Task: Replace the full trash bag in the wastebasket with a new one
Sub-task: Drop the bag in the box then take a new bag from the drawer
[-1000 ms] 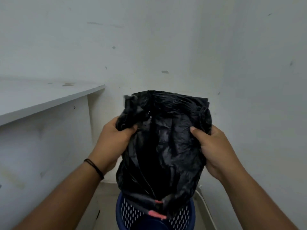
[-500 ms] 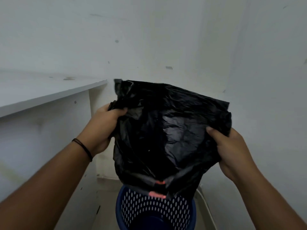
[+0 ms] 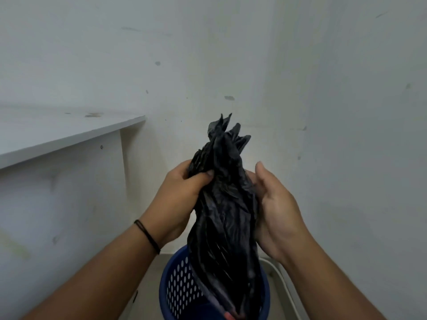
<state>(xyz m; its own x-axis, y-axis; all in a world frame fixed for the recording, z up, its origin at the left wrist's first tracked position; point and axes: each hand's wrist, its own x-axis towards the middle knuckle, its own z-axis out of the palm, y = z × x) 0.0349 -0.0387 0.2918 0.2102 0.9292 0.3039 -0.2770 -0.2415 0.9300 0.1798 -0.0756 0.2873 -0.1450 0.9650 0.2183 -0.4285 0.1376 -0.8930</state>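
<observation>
Both forearms enter from the bottom edge, at 7 and 5 o'clock. A thin black band (image 3: 147,236) circles the left wrist.

The left hand (image 3: 178,199) grips the black trash bag (image 3: 227,215): its thumb is curled over the gathered plastic, with the fingers behind. The right hand (image 3: 275,209) stands at the bag's 3 o'clock side, palm turned toward the plastic and thumb raised clear; its fingers lie behind the bag, so whether they clasp it cannot be told.

The bag is bunched into a narrow upright bundle between the hands. Its crumpled top edge rises above them toward 12 o'clock. Its lower end (carrying a red strip (image 3: 231,316)) hangs down at 6 o'clock into the mouth of the blue perforated wastebasket (image 3: 182,287), which stands on the floor.

A white cable (image 3: 280,276) runs along the floor at the basket's 3 o'clock side.

Farther off, at 9 o'clock, a white shelf (image 3: 69,130) projects from the wall. Marked white walls (image 3: 323,88) close the corner beyond.
</observation>
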